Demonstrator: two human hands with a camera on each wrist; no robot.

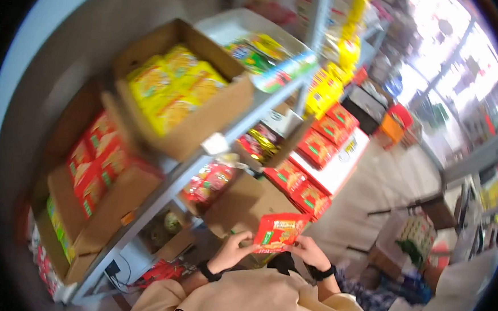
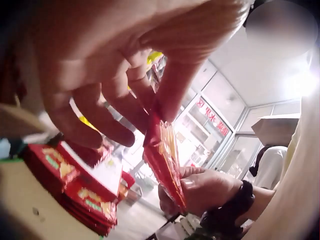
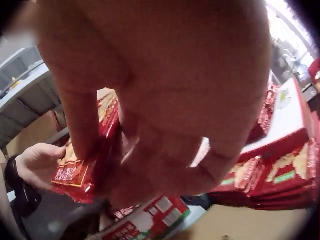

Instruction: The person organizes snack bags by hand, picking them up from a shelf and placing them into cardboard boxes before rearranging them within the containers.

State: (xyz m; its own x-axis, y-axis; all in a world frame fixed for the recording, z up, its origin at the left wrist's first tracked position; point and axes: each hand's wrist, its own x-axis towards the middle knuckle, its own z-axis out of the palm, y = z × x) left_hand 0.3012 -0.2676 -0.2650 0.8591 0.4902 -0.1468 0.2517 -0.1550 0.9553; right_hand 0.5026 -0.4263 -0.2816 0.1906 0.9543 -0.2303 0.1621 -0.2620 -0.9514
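A red snack packet with a picture and a small green label on its front is held up before the person's chest. The left hand pinches its left edge between thumb and fingers. At the opposite edge, the right hand pinches it too, thumb on the near face. From the left wrist, the packet appears edge-on, with the right hand beyond it. The right wrist view shows its shiny wrapper and the left hand at the far edge.
Similar red packets lie in stacks just beyond the hands, by a white box lid. An open carton sits below them. Left, a metal shelf bears cartons of yellow packets and red packets. A chair stands right.
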